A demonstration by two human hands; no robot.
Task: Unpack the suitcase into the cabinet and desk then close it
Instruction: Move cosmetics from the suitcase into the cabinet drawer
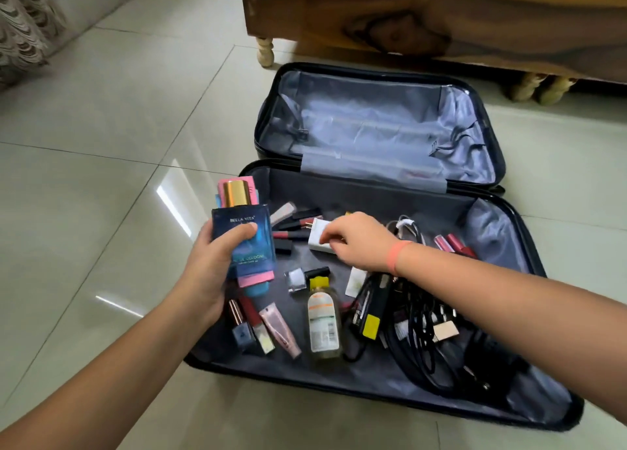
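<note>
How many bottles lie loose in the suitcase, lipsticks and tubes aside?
2: a white nail polish bottle midway across the suitcase, and a yellow-capped bottle just nearer the camera. The cables might hide more.

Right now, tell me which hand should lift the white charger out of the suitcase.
Right. The right hand grips the white charger; the left hand is full, holding the blue perfume bottle.

Glossy pale tile floor [101,144]. Black suitcase [356,192] lies open flat on it, both halves down. Just behind it stands wooden furniture [441,19] on turned legs [265,51]. Far left: patterned fabric [23,32], possibly a sofa.
</note>
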